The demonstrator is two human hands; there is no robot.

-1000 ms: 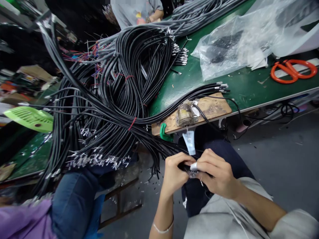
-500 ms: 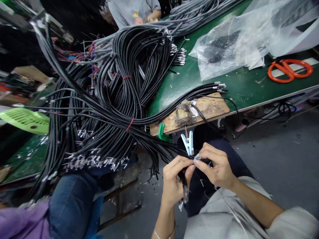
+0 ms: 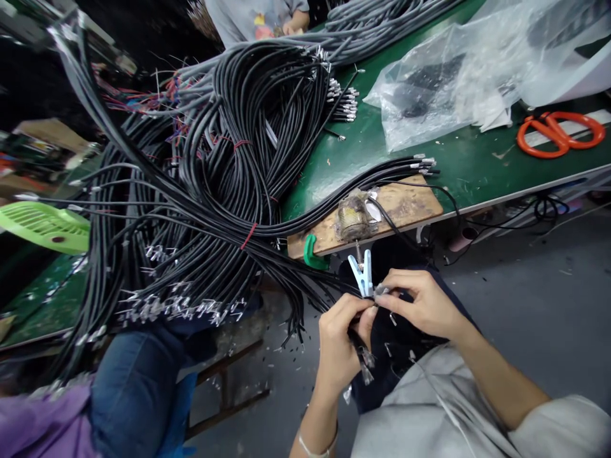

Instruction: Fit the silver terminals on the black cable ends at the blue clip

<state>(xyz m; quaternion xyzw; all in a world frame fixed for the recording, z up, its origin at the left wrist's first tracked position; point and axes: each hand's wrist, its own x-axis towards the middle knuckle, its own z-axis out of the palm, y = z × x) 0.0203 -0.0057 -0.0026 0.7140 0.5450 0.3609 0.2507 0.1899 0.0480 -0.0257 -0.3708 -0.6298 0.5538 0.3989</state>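
Note:
My left hand (image 3: 341, 337) pinches a black cable between thumb and forefinger; dark cable ends with frayed silvery tips (image 3: 366, 367) stick out below its palm. Close against it, my right hand (image 3: 422, 302) is closed on the silvery-grey end of the cable (image 3: 382, 291). Just above the fingertips hangs a light-blue clothespin (image 3: 361, 273), attached to the shaft of a small motor (image 3: 353, 216) wrapped in clear plastic. That motor sits on a wooden board (image 3: 410, 202), beside a green clamp (image 3: 312, 252) at the table edge. The exact contact between fingertips and cable is partly hidden.
Big coils of black cable (image 3: 229, 146) cover the left of the green table (image 3: 458, 172). Orange-handled scissors (image 3: 561, 135) and a clear plastic bag (image 3: 420, 95) lie at right. A green fan (image 3: 45, 226) stands at far left. Other people sit at left and across.
Both hands have risen slightly, bringing the pinched cable end close under the clothespin. My left hand has also shifted a little right. The view has tilted slightly.

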